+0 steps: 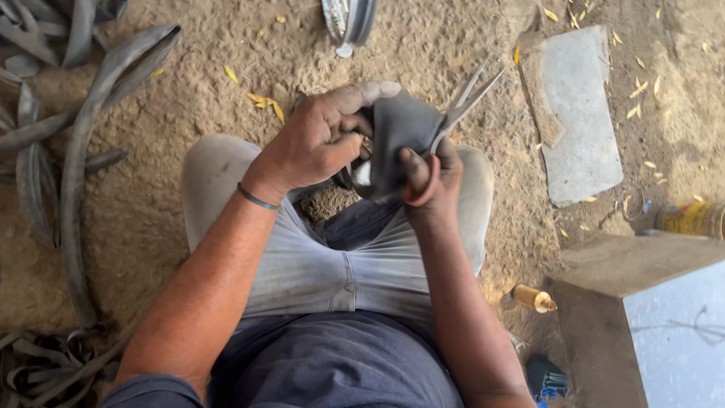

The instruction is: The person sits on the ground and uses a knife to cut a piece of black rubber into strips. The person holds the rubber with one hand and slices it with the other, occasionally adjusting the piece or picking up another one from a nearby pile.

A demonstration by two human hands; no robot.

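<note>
Two bare hands meet over the knees of a seated person, above sandy ground strewn with small yellow leaves; the left hand [316,140] is curled tight around one edge of a dark grey piece of rubber [399,136], thumb stretched along its top edge, fingers folded under; a thin dark band sits on that wrist; the right hand [427,175] is closed through the orange handles of a pair of scissors [461,102], thumb in one loop, and the blades stand apart, pointing up and away to the right from the far edge of the rubber; the rubber piece hangs between both hands, above the gap between the knees, touching the left fingers and lying against the scissor pivot; whether the blades bite into it cannot be told from here; to the left, long strips of black inner tube [75,174] lie curved on the sand, with a tangle of more strips at the lower left corner; at the top edge a metal wheel rim [349,19] shows in part; to the right lies a flat grey stone slab [578,113]; beyond it, near the right edge, a yellow tin [695,217] lies on its side; at the lower right stands a grey block [649,310], with a small brass-coloured bottle [532,298] just beside it on the ground.
</note>
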